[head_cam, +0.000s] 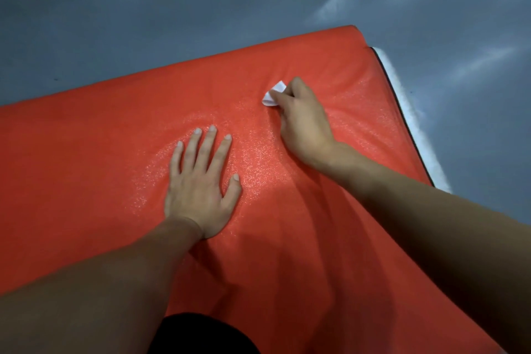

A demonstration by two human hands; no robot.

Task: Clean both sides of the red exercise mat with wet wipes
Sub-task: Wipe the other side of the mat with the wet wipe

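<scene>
The red exercise mat (pixel 100 138) lies flat on the floor and fills most of the view. My left hand (pixel 201 181) rests palm down on its middle with the fingers spread and straight. Farther right, my right hand (pixel 301 121) grips a small white wet wipe (pixel 271 95) and presses it onto the mat's surface. Only a folded corner of the wipe sticks out from under the fingers. The mat's surface glistens between and around the two hands.
A white fuzzy strip with a dark border (pixel 413 126) runs along the mat's right edge. Grey glossy floor (pixel 172 23) surrounds the mat at the back and right. A dark garment (pixel 201 336) shows at the bottom centre.
</scene>
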